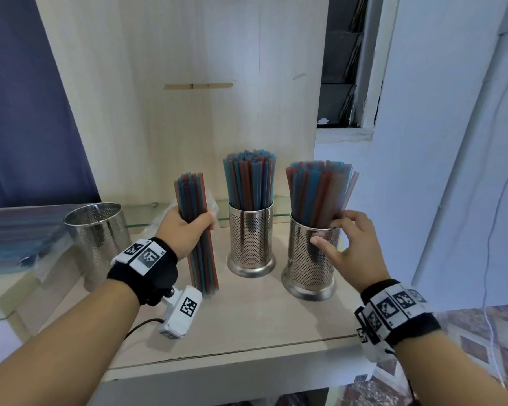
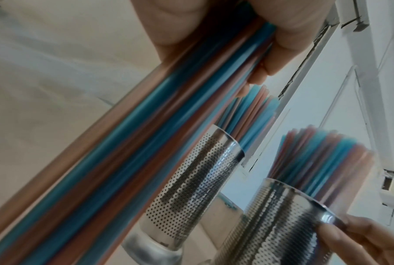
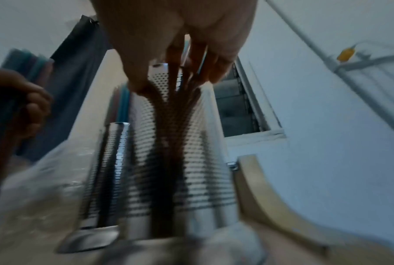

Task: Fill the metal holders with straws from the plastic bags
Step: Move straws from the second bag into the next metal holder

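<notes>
Seen from beneath, the right hand (image 3: 175, 35) spreads its fingers (image 3: 216, 70) against the rim of a tall perforated shiny metal holder (image 3: 191, 152); a second perforated holder (image 3: 114, 161) stands just beside it, crinkled clear plastic bag (image 3: 39, 188) at left.

Looks like my little drink stall corner, perforated metal holders (image 1: 251, 238) stuffed with straws (image 1: 248, 180), pale wood counter (image 1: 247, 326), louvered window (image 1: 340, 63)

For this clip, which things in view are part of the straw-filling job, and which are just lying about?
Part of the job:
- bundle of straws, gripped in the left hand
- empty holder
- middle holder, full
- right holder, full, touched at the rim by the right hand
- plastic bags

Lying about:
- window
- white cable
</notes>
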